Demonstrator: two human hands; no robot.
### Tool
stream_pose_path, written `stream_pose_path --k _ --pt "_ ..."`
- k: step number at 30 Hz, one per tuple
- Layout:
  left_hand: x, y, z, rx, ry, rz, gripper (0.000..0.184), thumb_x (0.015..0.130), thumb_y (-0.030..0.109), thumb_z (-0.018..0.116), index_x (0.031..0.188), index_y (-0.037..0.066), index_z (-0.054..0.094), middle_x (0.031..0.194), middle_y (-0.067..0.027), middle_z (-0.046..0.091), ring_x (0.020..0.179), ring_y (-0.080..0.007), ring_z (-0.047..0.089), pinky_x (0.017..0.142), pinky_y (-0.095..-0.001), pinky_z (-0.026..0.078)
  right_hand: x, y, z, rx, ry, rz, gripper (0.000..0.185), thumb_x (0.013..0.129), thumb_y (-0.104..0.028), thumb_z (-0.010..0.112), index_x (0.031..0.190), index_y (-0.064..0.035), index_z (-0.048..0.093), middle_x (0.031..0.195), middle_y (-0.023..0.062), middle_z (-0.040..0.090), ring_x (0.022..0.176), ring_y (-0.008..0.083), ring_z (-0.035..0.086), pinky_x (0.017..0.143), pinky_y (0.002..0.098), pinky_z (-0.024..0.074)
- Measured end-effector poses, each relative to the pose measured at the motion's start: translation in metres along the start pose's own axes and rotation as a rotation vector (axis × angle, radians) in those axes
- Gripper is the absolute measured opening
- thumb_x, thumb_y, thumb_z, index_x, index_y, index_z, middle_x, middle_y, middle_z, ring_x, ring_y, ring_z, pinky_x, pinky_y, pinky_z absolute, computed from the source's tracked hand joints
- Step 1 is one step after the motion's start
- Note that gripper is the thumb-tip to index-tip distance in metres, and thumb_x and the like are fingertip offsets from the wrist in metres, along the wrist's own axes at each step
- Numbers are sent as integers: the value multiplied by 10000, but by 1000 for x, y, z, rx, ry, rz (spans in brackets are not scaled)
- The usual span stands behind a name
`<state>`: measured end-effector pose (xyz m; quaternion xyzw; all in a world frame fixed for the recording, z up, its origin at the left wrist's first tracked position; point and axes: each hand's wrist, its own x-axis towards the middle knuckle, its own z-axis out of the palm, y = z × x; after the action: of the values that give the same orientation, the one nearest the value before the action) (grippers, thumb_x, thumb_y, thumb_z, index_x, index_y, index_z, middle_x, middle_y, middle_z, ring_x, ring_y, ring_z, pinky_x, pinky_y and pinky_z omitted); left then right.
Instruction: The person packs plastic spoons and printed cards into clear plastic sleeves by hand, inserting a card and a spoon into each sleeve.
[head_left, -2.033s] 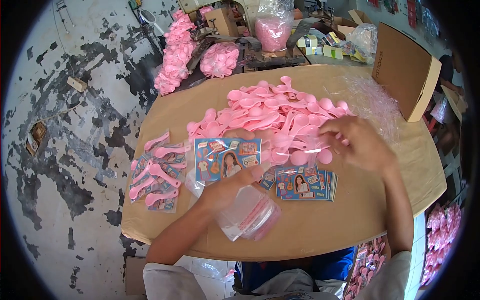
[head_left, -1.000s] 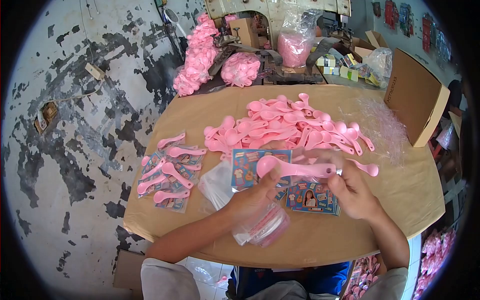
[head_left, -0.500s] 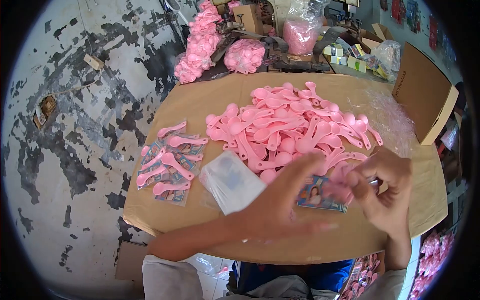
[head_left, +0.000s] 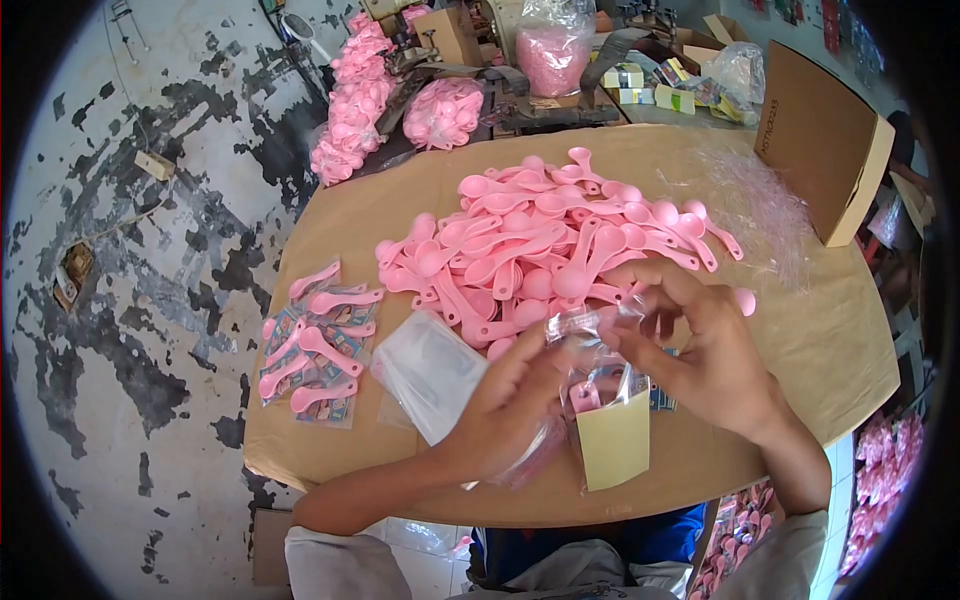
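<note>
Between my two hands hangs a clear plastic bag holding a card, its plain yellowish back showing, and part of a pink spoon. My left hand pinches the bag's upper left edge. The fingers of my right hand are closed on its top right. Behind them lies a big heap of pink spoons. A stack of clear bags rests left of my left hand. Further left are several packed spoons with cards. The printed cards are mostly hidden behind my right hand.
Brown paper covers the table. An open cardboard box stands at the right, beside a tangle of clear plastic strips. Bags of pink items and a clear sack stand beyond the far edge.
A spoon and printed card were held up together; now they are in a bag between both hands, card back showing. My left hand, spread half a second ago, has closed on the bag. The view has shifted.
</note>
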<state>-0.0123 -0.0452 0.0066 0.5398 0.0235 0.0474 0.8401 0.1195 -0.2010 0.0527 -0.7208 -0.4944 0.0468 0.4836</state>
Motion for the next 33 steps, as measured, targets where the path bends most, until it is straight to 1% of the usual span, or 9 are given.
stream_pose_path --k 3,6,9,12,18,22,24,28,33 --pt "3 1 -8 160 76 -56 392 1042 130 370 1415 13 354 1233 -65 546 1094 -131 560 956 -275 448 7 18 4 -465 185 -504 281 722 -77 740 993 -92 667 844 2 638 759 166 580 645 311 472" --pt "1 0 -2 291 59 -11 392 1041 128 374 1411 0 367 1214 -58 551 1059 -110 552 928 -260 462 5 14 12 -525 181 -565 218 638 -143 739 849 -115 689 837 -28 596 829 173 562 675 324 460" --pt "0 3 1 133 -63 -90 405 1032 102 388 1421 -8 359 1187 -55 558 1057 -94 545 888 -241 474 6 30 19 -610 194 -692 212 617 -183 709 819 -122 685 809 -32 593 805 162 560 697 310 446" --pt "4 0 1 244 -15 -81 405 1027 83 383 1418 -20 360 1141 -49 560 1035 -86 543 849 -232 483 6 33 23 -717 230 -755 174 611 -197 688 761 -114 659 767 -25 574 795 166 558 707 309 435" --pt "4 -2 -15 685 -149 -231 416 1034 102 373 1435 -4 344 1259 -88 542 1141 -140 550 929 -258 474 8 40 20 -761 136 -655 218 576 -209 719 674 -104 555 699 10 548 781 176 559 706 311 442" --pt "4 11 3 291 -103 -192 411 1036 113 373 1428 -9 356 1275 -95 541 1145 -165 560 954 -286 482 12 43 1 -531 87 -494 243 576 -202 756 722 -96 594 741 9 594 796 182 567 719 332 453" --pt "5 14 2 169 -63 -194 406 1036 111 367 1420 -22 360 1263 -95 546 1123 -168 572 948 -295 492 13 40 0 -514 85 -594 234 595 -197 762 758 -97 627 775 0 617 805 176 571 711 338 459" --pt "4 10 -5 271 -32 -177 401 1037 104 363 1416 -28 359 1255 -99 547 1118 -156 573 941 -293 498 12 43 17 -540 119 -671 245 617 -209 771 816 -103 674 801 -9 635 813 167 575 701 340 464" --pt "5 12 -6 286 -72 -240 398 1035 106 375 1410 -29 371 1227 -84 560 1084 -124 573 908 -268 502 8 42 23 -675 122 -730 230 600 -222 761 771 -114 653 772 -13 618 787 160 580 713 330 457"
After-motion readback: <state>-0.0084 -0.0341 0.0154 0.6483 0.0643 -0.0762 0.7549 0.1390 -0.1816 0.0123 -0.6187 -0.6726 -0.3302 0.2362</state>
